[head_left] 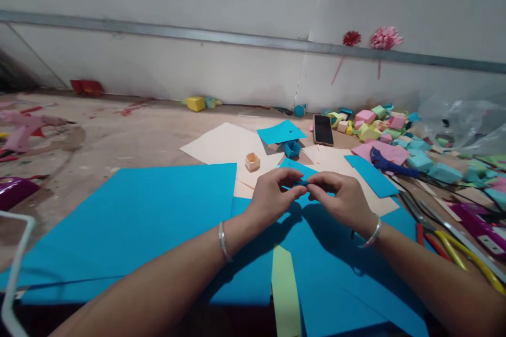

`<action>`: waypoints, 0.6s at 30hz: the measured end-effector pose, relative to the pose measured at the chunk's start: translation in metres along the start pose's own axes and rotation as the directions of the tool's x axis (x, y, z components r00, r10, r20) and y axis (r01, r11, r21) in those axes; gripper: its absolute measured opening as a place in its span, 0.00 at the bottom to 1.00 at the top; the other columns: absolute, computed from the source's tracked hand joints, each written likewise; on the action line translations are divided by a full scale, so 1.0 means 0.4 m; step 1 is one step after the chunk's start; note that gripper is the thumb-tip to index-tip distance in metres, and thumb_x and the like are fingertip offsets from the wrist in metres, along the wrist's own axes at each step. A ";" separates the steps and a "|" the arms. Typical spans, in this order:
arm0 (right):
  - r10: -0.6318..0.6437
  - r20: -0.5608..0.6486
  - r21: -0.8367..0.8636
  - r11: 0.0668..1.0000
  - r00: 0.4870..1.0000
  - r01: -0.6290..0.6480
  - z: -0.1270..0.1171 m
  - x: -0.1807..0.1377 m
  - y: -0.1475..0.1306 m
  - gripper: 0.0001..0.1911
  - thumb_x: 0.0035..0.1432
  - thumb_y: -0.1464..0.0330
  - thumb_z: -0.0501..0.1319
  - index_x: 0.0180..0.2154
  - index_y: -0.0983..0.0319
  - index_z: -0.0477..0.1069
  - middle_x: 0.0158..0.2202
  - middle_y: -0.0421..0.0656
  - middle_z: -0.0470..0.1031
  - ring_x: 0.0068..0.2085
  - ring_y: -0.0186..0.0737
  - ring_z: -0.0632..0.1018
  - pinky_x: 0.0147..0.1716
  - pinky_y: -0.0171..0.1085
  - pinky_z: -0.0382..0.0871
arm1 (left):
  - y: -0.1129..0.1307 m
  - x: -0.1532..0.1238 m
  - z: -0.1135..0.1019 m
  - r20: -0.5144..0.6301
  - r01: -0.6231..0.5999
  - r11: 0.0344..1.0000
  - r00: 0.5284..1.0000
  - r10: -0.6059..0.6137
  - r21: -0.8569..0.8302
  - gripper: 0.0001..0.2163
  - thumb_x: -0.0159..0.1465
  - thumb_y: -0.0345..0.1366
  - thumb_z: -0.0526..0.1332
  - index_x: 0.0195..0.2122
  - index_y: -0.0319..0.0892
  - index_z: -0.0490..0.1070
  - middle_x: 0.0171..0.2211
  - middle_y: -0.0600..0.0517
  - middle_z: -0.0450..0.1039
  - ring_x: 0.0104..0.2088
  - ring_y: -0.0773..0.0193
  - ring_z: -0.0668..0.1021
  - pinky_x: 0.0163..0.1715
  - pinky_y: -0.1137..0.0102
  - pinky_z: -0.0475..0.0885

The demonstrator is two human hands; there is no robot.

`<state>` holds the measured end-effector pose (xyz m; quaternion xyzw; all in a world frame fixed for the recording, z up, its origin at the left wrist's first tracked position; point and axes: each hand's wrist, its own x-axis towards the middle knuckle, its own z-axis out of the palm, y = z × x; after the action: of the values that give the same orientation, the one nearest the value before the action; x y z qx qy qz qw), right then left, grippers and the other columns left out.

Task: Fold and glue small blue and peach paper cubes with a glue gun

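While the left hand [273, 194] pinched one side of a small blue piece [301, 182], the right hand [343, 197] pinched its other side above blue sheets [332, 284].

There's a silvery bracelet [223, 242] on the left wrist, a slim, smooth hoop, catching the light! Just beyond that bracelet comes the left hand [272, 192], bare, with slender fingers; behind it runs the left forearm [166, 279], bare too. Over to its right, a second silvery band [373, 234] rings the other wrist, between a bare right hand [343, 200] and a bare right forearm [430, 268]. And a dark speck [352, 233] there, perhaps a clasp, though it's too blurred to tell!
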<state>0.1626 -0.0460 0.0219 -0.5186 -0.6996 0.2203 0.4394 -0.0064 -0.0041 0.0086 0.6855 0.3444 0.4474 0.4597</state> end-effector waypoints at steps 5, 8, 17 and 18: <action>0.249 0.058 0.368 0.895 0.967 -0.253 0.000 0.018 0.012 0.06 0.53 0.66 0.66 0.31 0.62 0.74 0.24 0.38 0.75 0.25 0.34 0.77 0.27 0.33 0.70 | 0.005 -0.001 0.002 0.015 0.064 0.987 0.998 -0.062 -0.145 0.20 0.51 0.23 0.66 0.44 0.42 0.68 0.36 0.52 0.73 0.34 0.64 0.79 0.31 0.70 0.77; 0.268 0.052 0.393 0.880 0.962 -0.267 -0.002 0.024 0.014 0.07 0.52 0.65 0.66 0.31 0.63 0.74 0.23 0.38 0.75 0.25 0.33 0.77 0.27 0.33 0.70 | 0.011 -0.005 0.002 -0.008 0.021 0.989 1.000 -0.022 -0.146 0.16 0.53 0.23 0.64 0.41 0.42 0.65 0.39 0.52 0.71 0.33 0.67 0.78 0.30 0.72 0.76; 0.245 0.065 0.349 0.903 0.967 -0.252 -0.010 0.027 0.004 0.08 0.53 0.64 0.65 0.31 0.63 0.74 0.23 0.39 0.76 0.26 0.34 0.77 0.27 0.34 0.71 | 0.008 -0.007 -0.005 0.012 -0.267 0.956 0.963 0.268 0.123 0.09 0.58 0.21 0.61 0.34 0.42 0.74 0.36 0.51 0.72 0.37 0.66 0.77 0.29 0.76 0.74; 0.243 0.060 0.357 0.901 0.968 -0.248 -0.009 0.026 0.003 0.08 0.53 0.64 0.66 0.32 0.63 0.74 0.24 0.39 0.76 0.26 0.34 0.77 0.27 0.35 0.72 | 0.007 -0.006 -0.006 0.010 -0.267 0.955 0.963 0.268 0.132 0.09 0.58 0.22 0.61 0.34 0.42 0.74 0.35 0.51 0.72 0.37 0.66 0.77 0.29 0.76 0.75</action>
<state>0.1656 -0.0366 0.0269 -0.5114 -0.5791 0.4024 0.4912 -0.0092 -0.0062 0.0108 0.7530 0.2790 0.4845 0.3470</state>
